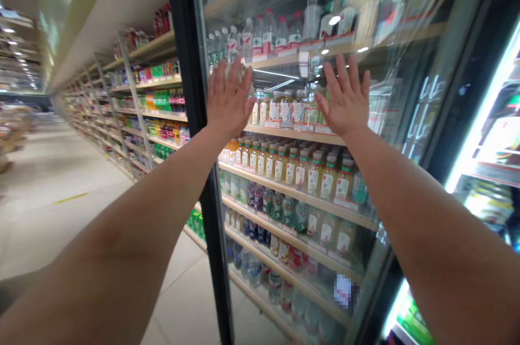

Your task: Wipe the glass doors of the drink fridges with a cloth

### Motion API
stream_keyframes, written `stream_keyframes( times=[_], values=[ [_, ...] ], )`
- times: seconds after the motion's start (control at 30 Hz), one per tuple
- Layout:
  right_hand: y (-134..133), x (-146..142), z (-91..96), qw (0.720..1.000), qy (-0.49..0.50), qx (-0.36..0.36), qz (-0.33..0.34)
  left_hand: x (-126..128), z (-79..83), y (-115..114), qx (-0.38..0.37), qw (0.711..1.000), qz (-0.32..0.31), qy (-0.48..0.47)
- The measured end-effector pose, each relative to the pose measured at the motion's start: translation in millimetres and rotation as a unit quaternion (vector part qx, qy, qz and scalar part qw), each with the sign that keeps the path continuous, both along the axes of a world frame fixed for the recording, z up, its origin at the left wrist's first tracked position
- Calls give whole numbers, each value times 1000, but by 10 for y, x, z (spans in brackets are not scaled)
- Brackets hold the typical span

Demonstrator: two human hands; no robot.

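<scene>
My left hand (228, 101) is raised flat with fingers spread, palm toward the glass door (377, 117) of a drinks cooler, close to the door's black edge frame (195, 134). My right hand (344, 97) is likewise flat and spread, palm toward the same pane further right. Neither hand holds anything. Whether the palms touch the glass I cannot tell. Behind the glass, shelves carry rows of bottled drinks (300, 169).
The door stands swung out into the aisle. To the right, the lit cooler interior (491, 134) shows. On the left, a long row of open drink shelves (142, 112) runs down a tiled aisle floor (60, 199).
</scene>
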State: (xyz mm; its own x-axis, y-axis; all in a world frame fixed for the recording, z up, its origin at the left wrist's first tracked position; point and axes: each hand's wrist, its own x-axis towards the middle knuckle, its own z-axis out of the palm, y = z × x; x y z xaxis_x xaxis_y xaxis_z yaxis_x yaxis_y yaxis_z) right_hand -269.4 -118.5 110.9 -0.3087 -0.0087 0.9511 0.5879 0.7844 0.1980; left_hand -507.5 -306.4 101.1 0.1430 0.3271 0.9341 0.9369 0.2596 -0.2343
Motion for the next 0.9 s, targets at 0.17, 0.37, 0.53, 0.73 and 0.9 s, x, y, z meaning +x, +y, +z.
stream_keyframes(
  times=[0.17, 0.37, 0.53, 0.73, 0.9],
  values=[
    [6, -1, -2, 1000, 7, 8, -7, -39, -433, -19, 50, 997, 46, -47],
    [0, -9, 0, 1000, 5, 7, -4, -285, -305, -174, -97, 993, -3, 68],
    [-1, -10, 0, 1000, 4, 6, 1, -44, -541, -19, 60, 996, 39, -57],
    [-3, -23, 2, 1000, 9, 13, -2, -25, -415, 74, 19, 999, 24, -12],
    [-25, -26, 11, 1000, 9, 5, 1, 2, 17, 179, 109, 991, 12, -83]
  ],
)
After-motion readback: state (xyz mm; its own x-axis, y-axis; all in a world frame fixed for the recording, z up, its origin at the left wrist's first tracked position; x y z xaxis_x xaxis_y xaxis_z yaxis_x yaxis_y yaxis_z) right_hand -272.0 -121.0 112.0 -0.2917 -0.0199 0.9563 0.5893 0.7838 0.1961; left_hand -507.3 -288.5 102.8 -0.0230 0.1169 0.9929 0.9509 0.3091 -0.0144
